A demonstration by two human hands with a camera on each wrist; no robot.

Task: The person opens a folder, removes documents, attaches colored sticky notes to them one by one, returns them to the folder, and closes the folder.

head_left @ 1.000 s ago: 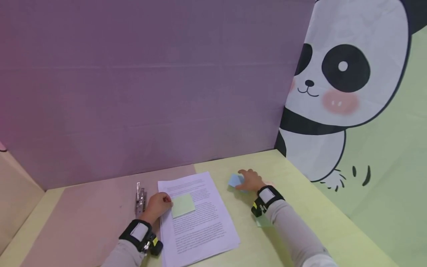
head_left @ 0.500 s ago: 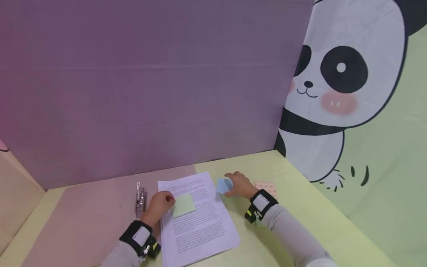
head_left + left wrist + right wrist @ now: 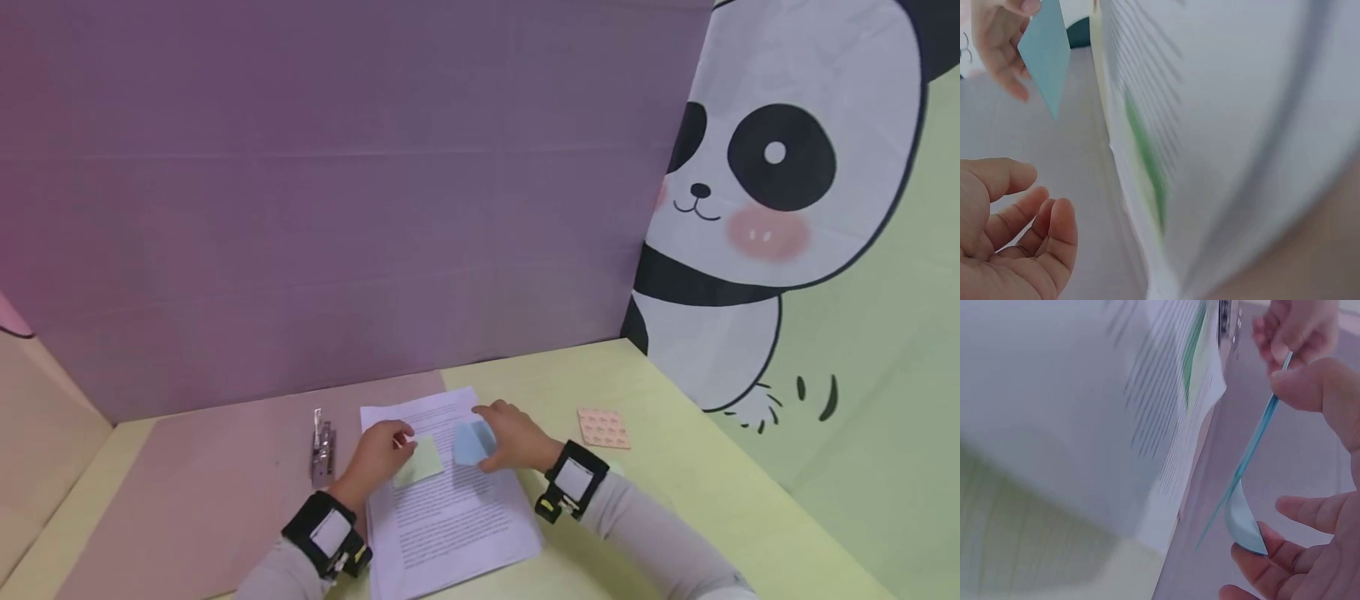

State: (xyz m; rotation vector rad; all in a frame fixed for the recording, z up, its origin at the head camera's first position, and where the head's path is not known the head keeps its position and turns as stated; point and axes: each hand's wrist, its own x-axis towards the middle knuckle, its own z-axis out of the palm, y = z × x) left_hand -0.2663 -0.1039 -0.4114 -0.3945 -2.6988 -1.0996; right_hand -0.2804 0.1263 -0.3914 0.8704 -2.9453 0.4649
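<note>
A stack of printed paper [image 3: 465, 533] lies on the table, with a pale green sticky note [image 3: 426, 463] on its upper part. My right hand [image 3: 521, 437] holds a small pad of blue sticky notes [image 3: 471, 445] above the sheets, right of the green note. In the right wrist view, the thumb is at one end of the blue pad [image 3: 1252, 447] and a fingertip touches a sheet that curls away from it. My left hand [image 3: 381, 454] is at the green note's left edge. Its fingers are loosely bent with nothing between them in the left wrist view [image 3: 1019, 231].
A grey metal tool, like a stapler [image 3: 323, 454], lies left of the papers. A pink patterned pad [image 3: 603, 428] is on the yellow tabletop [image 3: 675, 500] to the right. Close to the right wrist, a bit of pale green paper [image 3: 616, 467] shows. A purple wall stands behind.
My right hand has brought the blue pad leftward from the tabletop to over the papers, uncovering the pink pad. My left hand has shifted slightly right.
</note>
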